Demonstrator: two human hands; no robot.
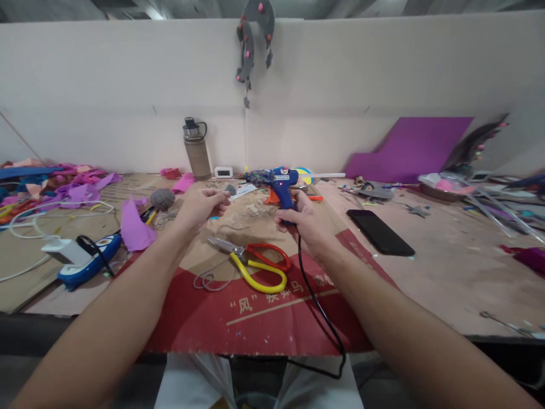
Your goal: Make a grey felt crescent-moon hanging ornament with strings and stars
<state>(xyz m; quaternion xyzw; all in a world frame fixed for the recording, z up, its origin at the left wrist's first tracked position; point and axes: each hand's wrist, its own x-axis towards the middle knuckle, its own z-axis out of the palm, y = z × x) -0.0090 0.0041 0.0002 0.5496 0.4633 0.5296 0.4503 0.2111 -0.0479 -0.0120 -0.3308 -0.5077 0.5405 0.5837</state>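
Note first the risk of a sudden tug on the glue gun (284,184); cause: snagging of the black cord (304,278), draped past the front edge of the red-printed cardboard (191,324). Beware of knocking the scissors (266,266), lying on the cardboard just in front of the glue gun; cause: lowering a hand without looking. Beware of a burn to the left hand (198,210); cause: a possibly hot nozzle (251,177), aimed leftwards close to the grey scrap (231,190). Guard against stray glue; cause: an early squeeze of the orange trigger (275,197). Cannot tell whether pressed.

Right hand (304,224): wrapped closed around the glue gun handle, with the glue gun held above the cardboard. Left hand: thumb and fingers pinched together on the grey scrap, just beside the nozzle.

Count, in descending size:
- Table (451,284): 1.
- Cardboard, red-printed: 1.
- Purple sheet (409,147): 1.
- Bottle (198,153): 1.
- Hands: 2.
- Glue gun: 1, with 1 white glue stick (332,175) at the rear.
- Scissors: 1 pair.
- Phone (380,232): 1.
- Yarn ball (162,199): 1.
- Clock (223,172): 1.
- Grey scrap, pinched: 1.
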